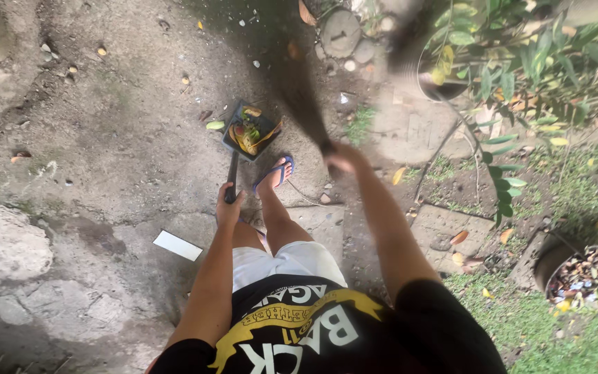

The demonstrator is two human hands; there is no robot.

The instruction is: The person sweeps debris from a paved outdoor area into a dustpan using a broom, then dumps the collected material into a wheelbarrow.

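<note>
Dirt and worn concrete fill the yard under the person, who stands looking down at a long-handled dustpan. That dustpan sits flat on the ground just ahead of the person's forward foot in a blue flip-flop, and its dark tray holds yellow and green leaves. The left hand is closed around the top of the dustpan's black handle, which runs straight back from the tray. To the right of the dustpan, the right hand is wrapped tight around the grip of a broom; the broom's dark bristles are blurred and reach up past the dustpan's far right edge. A single green leaf lies on the ground just left of the tray. A white card lies flat well behind the dustpan, left of the person's leg. Far right of the dustpan stands a leafy plant, and a round pot full of dry leaves sits in the grass at the lower right.
</note>
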